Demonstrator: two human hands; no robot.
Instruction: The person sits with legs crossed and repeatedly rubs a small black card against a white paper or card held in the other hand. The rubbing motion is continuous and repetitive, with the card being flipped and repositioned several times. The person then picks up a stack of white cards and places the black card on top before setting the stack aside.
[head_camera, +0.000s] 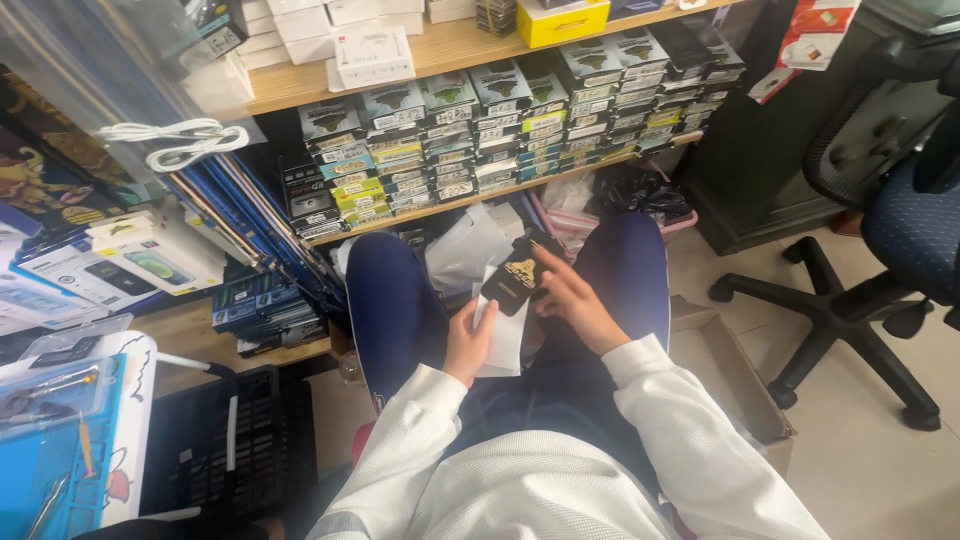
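Seated before stocked shelves (470, 45): black packet (517, 272) tilted up-right, pinched by right hand (575, 305); left hand (467, 342) gripping white sleeve (503, 335) just below.

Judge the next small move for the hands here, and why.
Probably slide the black packet clear of the white sleeve: the left hand grips the sleeve from below while the right hand rests on the packet, which overlaps the sleeve's top.

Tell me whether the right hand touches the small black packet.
Touching: the head view shows the right hand with fingers on the black packet edge, no gap visible.
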